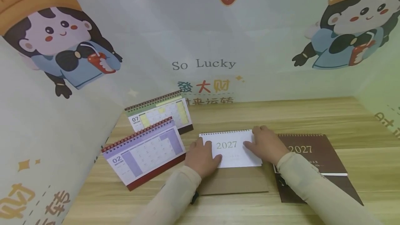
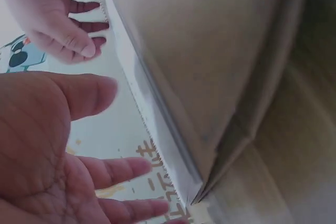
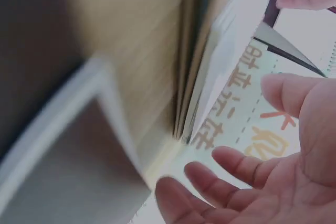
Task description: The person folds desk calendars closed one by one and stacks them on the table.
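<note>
A white spiral-bound desk calendar (image 1: 229, 157) with "2027" on its cover stands on a brown card base (image 1: 234, 182) in the middle of the table. At its left edge is my left hand (image 1: 201, 159), the thumb over the front of the cover. My right hand (image 1: 269, 147) is at the upper right corner, fingers near the spiral. In the left wrist view, the fingers of the left hand (image 2: 42, 145) are spread and relaxed beside the calendar. The right wrist view has the right hand (image 3: 262, 177) with loosely extended fingers near the pages.
Two calendars stand to the left: a purple one (image 1: 150, 155) marked 02 and, behind it, a green and yellow one (image 1: 162, 113) marked 07. A dark brown 2027 calendar (image 1: 325, 152) is to the right, partly behind the right forearm. Printed cloth (image 1: 150, 44) rises behind the wooden table (image 1: 281, 114).
</note>
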Demonstrator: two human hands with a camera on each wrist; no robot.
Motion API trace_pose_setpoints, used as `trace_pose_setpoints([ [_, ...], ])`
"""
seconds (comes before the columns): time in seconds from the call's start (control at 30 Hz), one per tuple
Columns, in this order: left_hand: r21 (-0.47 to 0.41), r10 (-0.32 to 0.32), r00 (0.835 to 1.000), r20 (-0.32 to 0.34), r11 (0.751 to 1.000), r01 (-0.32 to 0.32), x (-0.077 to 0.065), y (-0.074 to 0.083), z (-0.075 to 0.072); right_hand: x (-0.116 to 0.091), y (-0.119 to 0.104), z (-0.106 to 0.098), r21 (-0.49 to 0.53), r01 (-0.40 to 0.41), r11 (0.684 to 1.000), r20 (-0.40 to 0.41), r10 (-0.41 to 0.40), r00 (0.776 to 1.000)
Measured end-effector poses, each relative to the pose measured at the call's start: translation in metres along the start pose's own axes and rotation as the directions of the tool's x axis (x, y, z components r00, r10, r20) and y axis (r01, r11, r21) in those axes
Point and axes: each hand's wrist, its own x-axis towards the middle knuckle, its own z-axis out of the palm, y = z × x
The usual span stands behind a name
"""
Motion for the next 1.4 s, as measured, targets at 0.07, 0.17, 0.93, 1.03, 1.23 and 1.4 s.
trace_pose_setpoints([
  [0.07,-0.002,0.039,0.999,0.011,0.999,-0.039,0.005,0.003,0.001,0.001,-0.003,0.004,0.019,0.017,1.0,0.022,-0.018,1.0],
  [0.17,-0.007,0.087,0.995,0.042,0.996,-0.087,0.012,0.004,0.003,0.005,-0.009,0.012,0.025,0.059,0.998,0.062,-0.06,0.996],
  [0.93,0.12,-0.087,0.939,0.333,0.992,0.05,0.035,-0.018,0.033,0.026,0.012,0.054,-0.064,0.022,0.998,0.301,-0.002,0.954],
  [1.03,0.112,-0.093,0.929,0.359,0.992,0.056,0.029,-0.012,0.021,0.025,0.009,0.051,-0.063,0.01,0.998,0.316,0.011,0.949],
  [1.23,0.095,-0.097,0.915,0.392,0.993,0.064,0.016,0.0,-0.003,0.025,0.007,0.05,-0.082,0.011,0.997,0.334,0.018,0.943],
  [1.4,0.086,-0.097,0.909,0.405,0.994,0.068,0.017,0.001,-0.003,0.024,0.006,0.049,-0.084,0.001,0.996,0.335,0.027,0.942],
])
